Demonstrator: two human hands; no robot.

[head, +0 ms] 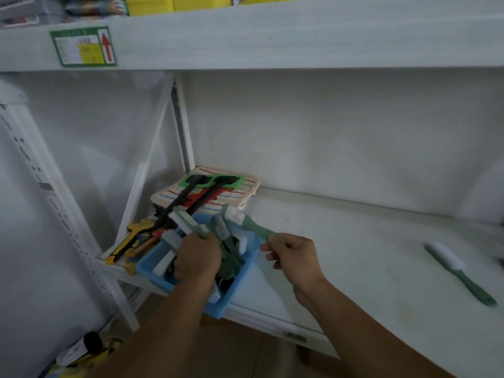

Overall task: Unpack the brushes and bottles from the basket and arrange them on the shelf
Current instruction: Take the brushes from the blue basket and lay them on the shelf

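Right hand point(293, 255): fingers curled tight on the handle end of a green brush point(246, 221), white bristle head raised over the basket's back edge.
Left hand point(197, 259): down inside the basket, fingers closed around another brush point(185, 223) with its white head pointing up and left.
Basket point(240, 286): blue, at the left front of the white shelf point(354, 241), holding more brushes; bottles cannot be made out.
Placed brush point(461, 274): 1 green brush with white bristles lies flat on the shelf, far right, well apart from the basket.
Behind basket: a striped box point(245, 192) with red and black long-handled tools on top.
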